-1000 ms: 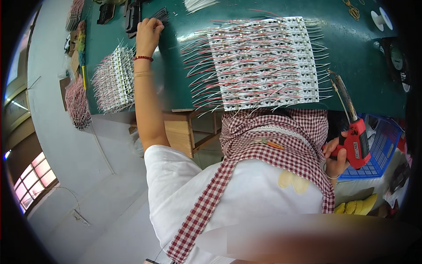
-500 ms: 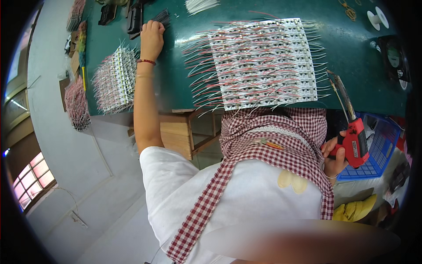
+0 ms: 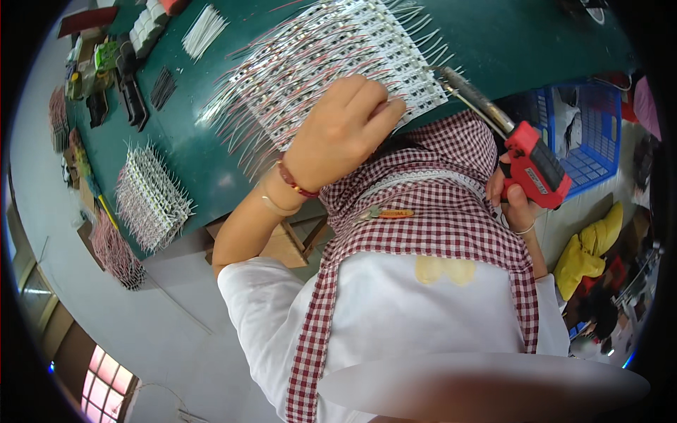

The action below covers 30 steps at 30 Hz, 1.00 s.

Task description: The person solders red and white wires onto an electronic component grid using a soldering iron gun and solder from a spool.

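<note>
A white panel of small circuit boards, with rows of red and white wires sticking out, lies on the green table near its front edge. Above the panel's near edge is my left hand, fingers curled and pressed together; whatever they may pinch is hidden. My right hand grips a red and black soldering gun at the right. Its long metal barrel points up and left, the tip close to the panel's right edge.
Bundles of white wires and short dark pieces lie on the green table. A stack of wired boards sits at its left edge, beside a feather duster. At the right, a blue basket stands below table height.
My left hand has come from beside the dark pieces, right and nearer, to the panel. The soldering gun stays in my right hand. The view has turned, shifting the panel left in the picture.
</note>
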Available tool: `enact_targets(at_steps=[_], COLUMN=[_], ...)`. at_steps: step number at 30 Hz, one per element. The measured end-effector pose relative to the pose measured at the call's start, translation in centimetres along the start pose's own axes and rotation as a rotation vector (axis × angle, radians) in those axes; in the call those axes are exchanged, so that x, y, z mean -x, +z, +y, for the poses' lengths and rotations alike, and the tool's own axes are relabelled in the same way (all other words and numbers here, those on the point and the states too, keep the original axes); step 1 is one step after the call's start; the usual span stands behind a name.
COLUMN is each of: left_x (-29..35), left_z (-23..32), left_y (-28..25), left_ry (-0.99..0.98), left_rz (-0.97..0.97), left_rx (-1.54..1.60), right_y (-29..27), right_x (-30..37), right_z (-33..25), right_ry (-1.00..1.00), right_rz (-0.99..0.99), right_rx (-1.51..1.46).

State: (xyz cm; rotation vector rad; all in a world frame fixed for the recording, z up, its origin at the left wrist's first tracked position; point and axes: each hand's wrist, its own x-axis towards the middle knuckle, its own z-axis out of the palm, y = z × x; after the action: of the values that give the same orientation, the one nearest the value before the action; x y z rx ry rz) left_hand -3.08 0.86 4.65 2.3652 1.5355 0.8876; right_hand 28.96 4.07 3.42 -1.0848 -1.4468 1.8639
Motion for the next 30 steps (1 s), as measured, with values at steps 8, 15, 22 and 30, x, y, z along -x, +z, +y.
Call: enact_targets(at_steps=[8, 15, 22, 30], left_x=[0.6, 0.6, 0.3, -0.1], left_z=[1.0, 1.1, 1.6, 2.5], left_y=[3.0, 3.3, 3.1, 2.9], left_ry=[-0.104, -0.090, -0.135, -0.150], left_rz=[-0.075, -0.070, -0.087, -0.150], left_rx=[-0.065, -0.038, -0.034, -0.130], right_y=[-1.5, -1.8, -1.9, -2.0], right_x=[2.0, 2.0, 1.0, 2.1], right_z=[1.3, 1.3, 1.2, 1.5], right_ry=[0.126, 0.148, -0.125, 0.028], right_rz=[-0.100, -0.103, -0.175, -0.087], right_rx=[-0.017, 0.067, 0.344, 0.285])
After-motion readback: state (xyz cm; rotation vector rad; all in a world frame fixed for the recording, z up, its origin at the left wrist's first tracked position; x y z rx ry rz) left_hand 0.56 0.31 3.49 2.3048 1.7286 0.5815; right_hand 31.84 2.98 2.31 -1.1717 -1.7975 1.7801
